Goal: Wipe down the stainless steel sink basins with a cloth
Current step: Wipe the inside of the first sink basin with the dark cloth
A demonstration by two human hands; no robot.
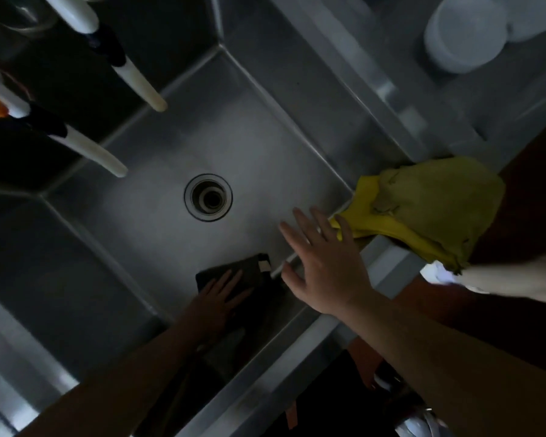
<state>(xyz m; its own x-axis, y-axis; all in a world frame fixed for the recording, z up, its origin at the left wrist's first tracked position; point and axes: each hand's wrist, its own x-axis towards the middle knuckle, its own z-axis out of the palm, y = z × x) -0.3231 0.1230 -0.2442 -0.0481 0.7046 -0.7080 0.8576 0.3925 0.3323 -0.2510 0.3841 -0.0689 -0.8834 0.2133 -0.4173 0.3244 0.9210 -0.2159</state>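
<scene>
The left hand [219, 296] presses flat on a dark cloth [245, 269] in the basin [158, 159], near the drain [208, 197]. The right hand [323, 263] hovers spread beside a yellow cloth [429, 206] on the rim.

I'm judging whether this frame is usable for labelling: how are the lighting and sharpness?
Head view: dim overall, with the brightest patch on the sink basin floor around the drain; left hand and dark cloth sit in shadow; edges are soft and blurred; wide-angle tilt skews the basin.

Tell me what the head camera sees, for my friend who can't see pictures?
A left hand presses a dark cloth flat on the floor of a steel sink. The open right hand hovers near a yellow cloth on the rim.
</scene>
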